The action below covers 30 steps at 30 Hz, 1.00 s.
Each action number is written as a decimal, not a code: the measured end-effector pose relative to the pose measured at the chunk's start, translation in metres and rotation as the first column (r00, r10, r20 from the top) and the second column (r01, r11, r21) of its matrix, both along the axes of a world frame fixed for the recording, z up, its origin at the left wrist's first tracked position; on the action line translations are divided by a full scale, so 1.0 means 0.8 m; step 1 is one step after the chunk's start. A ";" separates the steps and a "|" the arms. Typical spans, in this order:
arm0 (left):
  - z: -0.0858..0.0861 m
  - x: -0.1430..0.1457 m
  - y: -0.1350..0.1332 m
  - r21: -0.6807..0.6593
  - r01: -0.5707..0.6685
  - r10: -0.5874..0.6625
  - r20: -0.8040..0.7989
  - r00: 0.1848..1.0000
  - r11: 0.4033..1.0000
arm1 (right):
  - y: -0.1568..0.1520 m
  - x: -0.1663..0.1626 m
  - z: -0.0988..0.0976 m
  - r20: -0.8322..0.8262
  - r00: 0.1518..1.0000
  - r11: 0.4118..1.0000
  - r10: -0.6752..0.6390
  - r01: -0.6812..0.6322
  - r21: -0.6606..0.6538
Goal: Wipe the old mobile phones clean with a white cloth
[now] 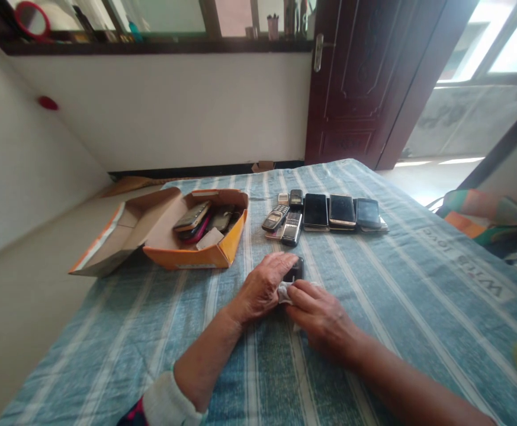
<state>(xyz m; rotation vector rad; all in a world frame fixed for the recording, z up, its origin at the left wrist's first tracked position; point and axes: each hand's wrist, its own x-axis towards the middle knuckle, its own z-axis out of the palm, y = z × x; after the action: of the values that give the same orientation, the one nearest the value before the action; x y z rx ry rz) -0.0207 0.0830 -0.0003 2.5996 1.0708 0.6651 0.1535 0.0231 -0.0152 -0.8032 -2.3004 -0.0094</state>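
Note:
A small dark mobile phone (pixel 299 269) lies on the striped blue cloth, partly covered by my hands. My left hand (pixel 265 285) is closed over its left side and steadies it. Pinched in my right hand (pixel 323 313) is a crumpled white tissue (pixel 285 292), pressed against the phone's near end. Just beyond my hands rests a group of old keypad phones, among them a dark one (pixel 276 218) and a silver-faced one (pixel 292 229). To their right a row of touchscreen phones (pixel 315 211) lies face up.
An open orange cardboard box (pixel 187 258) with several phones in it stands left of the hands, its lid (pixel 125 228) folded out leftward. The striped cloth (pixel 258 378) covers the table. A dark red door (pixel 360 77) and a white wall (pixel 173 112) are behind.

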 end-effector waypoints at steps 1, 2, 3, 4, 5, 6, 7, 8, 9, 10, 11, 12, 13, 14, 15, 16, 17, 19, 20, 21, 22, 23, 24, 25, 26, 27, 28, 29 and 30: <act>0.001 0.001 0.002 -0.014 0.016 -0.017 -0.029 0.999 1.000 | -0.002 -0.002 0.000 0.025 1.000 1.000 0.001 -0.002 0.005; 0.002 0.001 0.003 -0.025 0.024 -0.026 -0.058 0.998 0.999 | -0.003 -0.003 -0.001 0.042 0.999 1.000 0.001 -0.002 0.010; 0.003 0.002 0.005 -0.030 0.022 -0.025 -0.084 0.996 0.999 | -0.004 -0.003 -0.001 0.055 0.998 1.000 0.003 -0.004 0.012; 0.004 0.003 0.006 -0.033 0.016 -0.020 -0.109 0.994 0.999 | -0.005 -0.002 -0.002 0.064 0.998 1.000 0.007 -0.008 0.013; 0.004 0.004 0.007 -0.034 0.009 -0.014 -0.133 0.991 0.999 | -0.005 0.000 -0.003 0.068 0.998 1.000 0.010 -0.011 0.012; 0.005 0.005 0.008 -0.033 0.003 -0.008 -0.156 0.988 0.999 | -0.005 0.001 -0.004 0.071 0.997 1.000 0.013 -0.014 0.008; 0.005 0.007 0.008 -0.035 0.001 -0.007 -0.180 0.984 0.999 | -0.006 0.002 -0.004 0.072 0.997 1.000 0.016 -0.017 0.005; 0.006 0.008 0.009 -0.039 0.002 -0.010 -0.202 0.979 0.999 | -0.006 0.002 -0.004 0.072 0.997 1.000 0.018 -0.018 0.003; 0.006 0.009 0.009 -0.043 0.005 -0.015 -0.220 0.975 0.999 | -0.006 0.002 -0.004 0.070 0.997 1.000 0.019 -0.019 0.003; 0.007 0.010 0.009 -0.043 0.007 -0.017 -0.232 0.973 0.999 | -0.007 0.002 -0.003 0.070 0.997 1.000 0.020 -0.021 0.003; 0.007 0.011 0.009 -0.040 0.010 -0.019 -0.237 0.971 0.999 | -0.007 0.001 -0.002 0.072 0.997 1.000 0.022 -0.022 0.002; 0.007 0.011 0.009 -0.034 0.013 -0.020 -0.238 0.971 0.999 | -0.007 0.001 -0.001 0.072 0.997 1.000 0.023 -0.023 0.000; 0.006 0.010 0.009 -0.023 0.019 -0.023 -0.235 0.972 1.000 | -0.007 0.002 0.000 0.073 0.997 1.000 0.024 -0.023 -0.006; 0.005 0.009 0.009 -0.007 0.025 -0.026 -0.229 0.973 1.000 | -0.006 0.003 0.000 0.071 0.997 1.000 0.021 -0.020 -0.008; 0.004 0.007 0.009 0.011 0.030 -0.026 -0.222 0.975 0.999 | -0.005 0.005 0.001 0.067 0.998 1.000 0.016 -0.016 -0.007; 0.002 0.005 0.009 0.032 0.030 -0.023 -0.214 0.977 0.999 | -0.004 0.007 0.000 0.060 0.998 1.000 0.010 -0.010 -0.001; 0.001 0.002 0.008 0.052 0.027 -0.015 -0.208 0.978 0.998 | -0.002 0.010 -0.001 0.052 0.999 1.000 0.001 -0.001 0.009; -0.002 -0.003 0.006 0.083 0.006 0.012 -0.209 0.978 0.997 | 0.004 0.018 -0.004 0.037 0.999 0.999 -0.029 0.028 0.024; -0.002 -0.006 0.005 0.089 -0.009 0.029 -0.217 0.976 0.996 | 0.007 0.021 -0.006 0.029 0.998 0.999 -0.050 0.049 0.023; -0.001 -0.007 0.003 0.091 -0.024 0.045 -0.229 0.972 0.996 | 0.011 0.025 -0.008 0.022 0.997 0.997 -0.073 0.072 0.016; -0.001 -0.009 0.001 0.092 -0.041 0.062 -0.241 0.969 0.995 | 0.014 0.028 -0.010 0.015 0.995 0.995 -0.097 0.097 0.007; 0.001 -0.009 -0.002 0.093 -0.058 0.079 -0.251 0.965 0.994 | 0.016 0.031 -0.012 0.009 0.993 0.993 -0.120 0.120 -0.004; 0.002 -0.009 -0.005 0.094 -0.076 0.099 -0.261 0.960 0.993 | 0.018 0.032 -0.013 0.004 0.990 0.990 -0.141 0.141 -0.013; 0.003 -0.008 -0.008 0.095 -0.095 0.117 -0.271 0.955 0.991 | 0.019 0.033 -0.013 -0.002 0.987 0.987 -0.162 0.162 -0.020; 0.004 -0.008 -0.012 0.095 -0.112 0.135 -0.280 0.951 0.989 | 0.018 0.033 -0.013 -0.010 0.983 0.983 -0.181 0.181 -0.023; 0.005 -0.007 -0.015 0.096 -0.126 0.148 -0.285 0.947 0.987 | 0.017 0.031 -0.012 -0.020 0.981 0.981 -0.194 0.193 -0.022; 0.005 -0.007 -0.017 0.094 -0.132 0.153 -0.287 0.946 0.987 | 0.015 0.029 -0.010 -0.029 0.980 0.980 -0.196 0.196 -0.014; 0.005 -0.007 -0.019 0.090 -0.129 0.149 -0.284 0.947 0.988 | 0.012 0.027 -0.009 -0.031 0.982 0.982 -0.188 0.188 -0.001; 0.004 -0.007 -0.020 0.082 -0.119 0.137 -0.277 0.951 0.990 | 0.009 0.023 -0.008 -0.025 0.985 0.985 -0.171 0.171 0.018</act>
<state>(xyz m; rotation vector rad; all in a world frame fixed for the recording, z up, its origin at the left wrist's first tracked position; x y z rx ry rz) -0.0264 0.0666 0.0030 2.7591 1.3314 0.3647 0.1722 0.0301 -0.0213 -0.9832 -2.1996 -0.0993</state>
